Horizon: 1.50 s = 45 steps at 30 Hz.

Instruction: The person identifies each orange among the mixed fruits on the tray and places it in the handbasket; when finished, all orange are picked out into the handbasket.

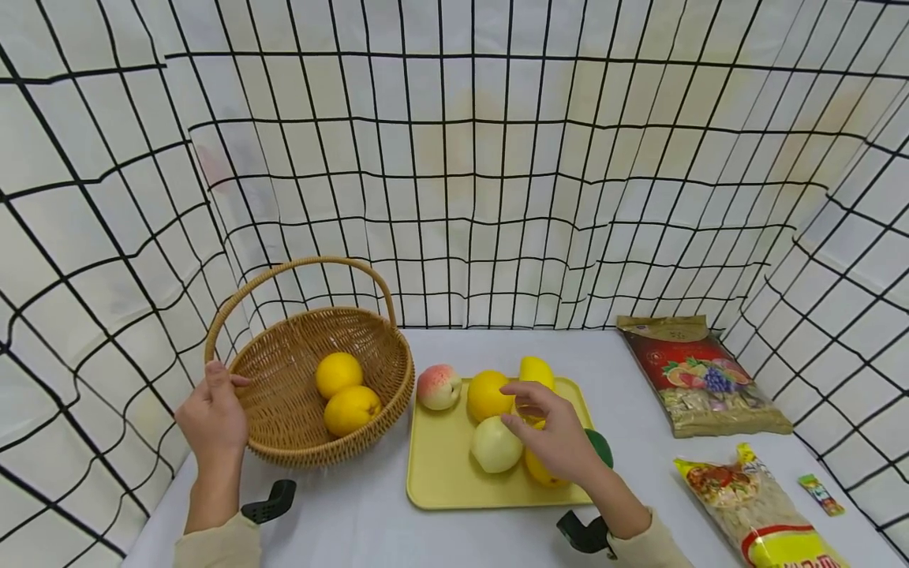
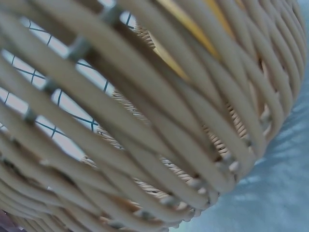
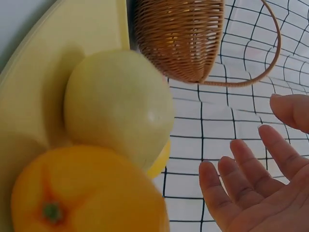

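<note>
My left hand (image 1: 213,414) grips the wicker basket (image 1: 273,386) at its left side, where the tall handle (image 1: 312,264) meets the rim. The basket's opening leans toward me, and two oranges (image 1: 338,375) lie inside. In the left wrist view the basket's weave (image 2: 145,111) fills most of the picture. Over the yellow tray (image 1: 440,485) my right hand (image 1: 557,434) hovers with spread, relaxed fingers, holding nothing. Below it are a pale yellow-green round fruit (image 3: 118,104) and an orange (image 3: 87,188). Another orange (image 1: 488,396) lies behind them.
A peach (image 1: 438,387) sits at the tray's back left corner, a yellow fruit (image 1: 536,372) at its back. A green item (image 1: 600,448) shows behind my right hand. Rightward lie a red-gold bag (image 1: 710,383), a clear-and-yellow bag (image 1: 756,513) and a small packet (image 1: 821,495). Black netting (image 1: 469,197) surrounds the table.
</note>
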Motion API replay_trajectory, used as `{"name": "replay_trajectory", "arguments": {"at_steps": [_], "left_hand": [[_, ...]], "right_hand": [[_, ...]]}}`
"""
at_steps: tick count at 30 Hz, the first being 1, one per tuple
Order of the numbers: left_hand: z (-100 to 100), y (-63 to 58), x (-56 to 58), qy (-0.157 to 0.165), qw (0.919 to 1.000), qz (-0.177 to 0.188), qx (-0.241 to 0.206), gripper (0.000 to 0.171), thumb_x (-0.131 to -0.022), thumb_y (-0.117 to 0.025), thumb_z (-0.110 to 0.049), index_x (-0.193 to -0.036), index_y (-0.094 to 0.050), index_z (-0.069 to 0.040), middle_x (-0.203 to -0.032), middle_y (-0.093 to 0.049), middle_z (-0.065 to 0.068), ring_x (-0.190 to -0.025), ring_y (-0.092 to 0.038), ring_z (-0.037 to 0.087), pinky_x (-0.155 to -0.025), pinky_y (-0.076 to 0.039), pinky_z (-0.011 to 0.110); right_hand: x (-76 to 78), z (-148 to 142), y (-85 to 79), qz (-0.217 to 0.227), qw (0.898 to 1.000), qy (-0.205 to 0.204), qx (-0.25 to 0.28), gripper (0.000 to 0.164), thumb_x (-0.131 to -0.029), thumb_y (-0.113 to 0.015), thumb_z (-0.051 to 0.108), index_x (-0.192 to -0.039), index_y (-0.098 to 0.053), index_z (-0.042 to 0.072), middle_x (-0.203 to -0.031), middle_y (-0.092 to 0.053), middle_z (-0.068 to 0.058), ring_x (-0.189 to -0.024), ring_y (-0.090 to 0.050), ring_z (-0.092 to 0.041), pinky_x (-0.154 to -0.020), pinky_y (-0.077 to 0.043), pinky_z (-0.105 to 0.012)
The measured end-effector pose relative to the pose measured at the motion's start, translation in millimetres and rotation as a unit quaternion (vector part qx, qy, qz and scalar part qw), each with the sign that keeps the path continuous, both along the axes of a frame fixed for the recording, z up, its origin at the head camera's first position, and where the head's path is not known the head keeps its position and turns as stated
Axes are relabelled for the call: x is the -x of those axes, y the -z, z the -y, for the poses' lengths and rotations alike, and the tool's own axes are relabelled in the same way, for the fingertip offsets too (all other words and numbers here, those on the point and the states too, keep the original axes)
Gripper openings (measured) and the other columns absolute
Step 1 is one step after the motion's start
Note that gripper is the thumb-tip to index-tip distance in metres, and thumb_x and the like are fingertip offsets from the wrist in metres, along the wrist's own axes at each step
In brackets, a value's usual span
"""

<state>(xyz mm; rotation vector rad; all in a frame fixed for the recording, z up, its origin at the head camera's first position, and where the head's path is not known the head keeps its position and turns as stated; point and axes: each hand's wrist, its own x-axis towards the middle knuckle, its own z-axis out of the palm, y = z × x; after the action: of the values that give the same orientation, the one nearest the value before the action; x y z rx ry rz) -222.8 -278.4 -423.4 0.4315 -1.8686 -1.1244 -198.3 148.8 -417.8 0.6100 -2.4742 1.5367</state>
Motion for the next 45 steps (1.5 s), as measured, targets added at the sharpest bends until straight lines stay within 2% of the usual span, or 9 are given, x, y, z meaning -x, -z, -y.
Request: {"name": "replay_trajectory", "arguments": {"at_steps": [6, 13, 19, 26, 31, 36, 41, 45], "left_hand": [[0, -0.1, -0.9, 0.001, 1.0000, 0.004, 0.000, 0.070, -0.103, -0.037, -0.051, -0.073, -0.069, 0.004, -0.041, -0.032, -0.011, -0.048, -0.029, 0.005, -0.058, -0.026, 0.025], [0, -1.1, 0.4, 0.005, 1.0000, 0.000, 0.006, 0.071, -0.103, -0.037, -0.051, -0.073, -0.069, 0.005, -0.040, -0.031, -0.013, -0.048, -0.031, 0.003, -0.059, -0.026, 0.025], [0, -1.1, 0.3, 0.004, 1.0000, 0.001, 0.003, 0.072, -0.103, -0.037, -0.052, -0.074, -0.069, 0.005, -0.041, -0.031, -0.013, -0.049, -0.030, 0.004, -0.059, -0.026, 0.025], [-2, -0.7, -0.6, 0.007, 0.9998, 0.016, -0.002, 0.070, -0.104, -0.036, -0.051, -0.074, -0.070, 0.003, -0.042, -0.031, -0.009, -0.047, -0.027, 0.012, -0.056, -0.024, 0.026], [-2, -2.4, 0.5, 0.006, 0.9999, 0.010, 0.000, 0.071, -0.103, -0.036, -0.051, -0.074, -0.070, 0.003, -0.042, -0.031, -0.011, -0.047, -0.026, 0.011, -0.055, -0.023, 0.026], [-1, -3.1, 0.7, 0.006, 1.0000, 0.002, 0.000, 0.071, -0.103, -0.037, -0.052, -0.073, -0.069, 0.004, -0.042, -0.032, -0.012, -0.048, -0.028, 0.008, -0.058, -0.025, 0.025], [0, -2.7, -0.4, 0.005, 1.0000, 0.001, -0.006, 0.071, -0.103, -0.038, -0.052, -0.073, -0.069, 0.005, -0.042, -0.032, -0.014, -0.050, -0.031, 0.004, -0.059, -0.026, 0.025], [1, -2.5, -1.2, 0.005, 1.0000, -0.001, -0.008, 0.071, -0.103, -0.038, -0.051, -0.073, -0.069, 0.005, -0.041, -0.033, -0.014, -0.050, -0.031, 0.004, -0.058, -0.025, 0.025]], "right_hand": [[-5.1, -16, 10.1, 0.017, 0.999, 0.041, 0.012, 0.030, -0.090, -0.072, 0.014, -0.119, -0.065, 0.015, -0.122, -0.064, -0.005, -0.110, -0.061, -0.031, -0.095, -0.047, -0.046], [-15.8, -31, 24.2, 0.049, 0.994, 0.095, 0.027, 0.033, -0.091, -0.071, 0.015, -0.122, -0.063, 0.009, -0.124, -0.063, -0.007, -0.117, -0.059, -0.031, -0.099, -0.044, -0.048], [-18.8, -41, 28.0, 0.056, 0.992, 0.110, 0.029, 0.040, -0.090, -0.072, 0.013, -0.127, -0.059, 0.006, -0.128, -0.061, -0.010, -0.122, -0.055, -0.030, -0.102, -0.043, -0.045], [-23.7, -52, 27.2, 0.115, 0.986, 0.123, -0.004, 0.053, -0.086, -0.075, 0.012, -0.135, -0.053, 0.008, -0.137, -0.055, -0.010, -0.127, -0.050, -0.033, -0.102, -0.042, -0.048], [-26.1, -50, 25.8, 0.137, 0.983, 0.121, -0.018, 0.059, -0.084, -0.078, 0.011, -0.137, -0.052, 0.009, -0.140, -0.053, -0.008, -0.130, -0.047, -0.033, -0.104, -0.039, -0.048], [-25.6, -45, 30.3, 0.146, 0.982, 0.120, -0.026, 0.063, -0.081, -0.079, 0.008, -0.138, -0.051, 0.010, -0.141, -0.052, -0.008, -0.134, -0.044, -0.033, -0.106, -0.036, -0.046], [-24.3, -39, 35.8, 0.137, 0.980, 0.131, -0.054, 0.066, -0.078, -0.081, 0.006, -0.137, -0.053, 0.014, -0.139, -0.054, -0.007, -0.126, -0.051, -0.027, -0.104, -0.040, -0.046], [-24.9, -37, 37.0, 0.127, 0.980, 0.129, -0.081, 0.068, -0.076, -0.083, 0.008, -0.137, -0.053, 0.016, -0.138, -0.054, -0.006, -0.123, -0.051, -0.025, -0.104, -0.039, -0.048]]}}
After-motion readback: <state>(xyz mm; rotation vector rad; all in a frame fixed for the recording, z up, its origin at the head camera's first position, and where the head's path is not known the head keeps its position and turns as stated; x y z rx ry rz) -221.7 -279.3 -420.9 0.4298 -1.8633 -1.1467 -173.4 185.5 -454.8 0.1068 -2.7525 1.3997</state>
